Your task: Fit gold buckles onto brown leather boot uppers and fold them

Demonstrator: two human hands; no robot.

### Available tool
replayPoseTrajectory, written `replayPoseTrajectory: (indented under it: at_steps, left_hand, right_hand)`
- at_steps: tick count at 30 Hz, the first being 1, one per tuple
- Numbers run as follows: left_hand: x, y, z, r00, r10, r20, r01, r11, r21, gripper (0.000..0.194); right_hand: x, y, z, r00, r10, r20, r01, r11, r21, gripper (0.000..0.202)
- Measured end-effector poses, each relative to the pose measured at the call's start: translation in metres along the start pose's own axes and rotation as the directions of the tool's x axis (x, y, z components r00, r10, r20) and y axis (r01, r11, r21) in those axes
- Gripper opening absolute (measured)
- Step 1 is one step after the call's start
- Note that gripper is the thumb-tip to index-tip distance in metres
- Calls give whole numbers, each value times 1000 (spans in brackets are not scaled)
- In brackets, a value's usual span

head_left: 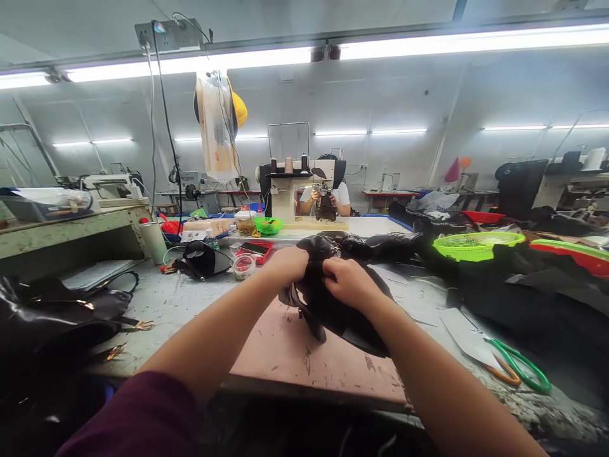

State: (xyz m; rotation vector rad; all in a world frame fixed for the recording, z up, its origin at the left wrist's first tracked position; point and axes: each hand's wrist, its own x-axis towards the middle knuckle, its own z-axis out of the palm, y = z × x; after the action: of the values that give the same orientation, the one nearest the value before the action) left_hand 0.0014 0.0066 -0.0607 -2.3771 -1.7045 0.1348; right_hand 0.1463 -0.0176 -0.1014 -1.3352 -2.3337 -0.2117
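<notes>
A black leather piece (pixel 349 317) with a curved lower edge is held just above the pink board (pixel 266 355) on the bench. A short strap-like part hangs from its left side. My left hand (pixel 291 263) is closed on the upper left edge, with most of its fingertips hidden behind the leather. My right hand (pixel 349 282) is closed too, its curled fingers gripping the piece a little to the right. More shiny black leather (pixel 390 246) lies just behind both hands. Whether it joins the held piece I cannot tell.
Scissors with green and orange handles (pixel 521 368) lie at right, by black material (pixel 504 304). Black leather items with gold clasps (pixel 80 311) pile at left. A clear jar (pixel 243 266) and red tray (pixel 261 252) stand behind. Across the bench a person (pixel 341 197) works at a sewing machine (pixel 288 190).
</notes>
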Motion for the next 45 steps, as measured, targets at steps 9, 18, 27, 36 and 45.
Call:
replayPoseTrajectory:
  at_steps: [9,18,27,36,45]
  left_hand:
    - [3,5,-2,997,78,13,-78,996,37,21]
    - [-3,13,-20,978,188,-90,-170,970,173,25]
    - [-18,23,31,905,345,-248,-304,934,189,20]
    - [-86,19,125,480,696,-534,-637,695,334,18]
    - [-129,49,184,715,347,-607,-419,908,25,24]
  right_hand:
    - [1,-4,11,963,251,-102,-258,964,-66,19]
    - [-36,-16,-3,958,286,20,-279,916,287,44]
    - [-118,-27,86,844,535,-39,-411,691,595,31]
    - [-136,-37,121,911,411,-24,-390,881,270,22]
    - [-129,-34,116,892,364,269,-442,828,346,33]
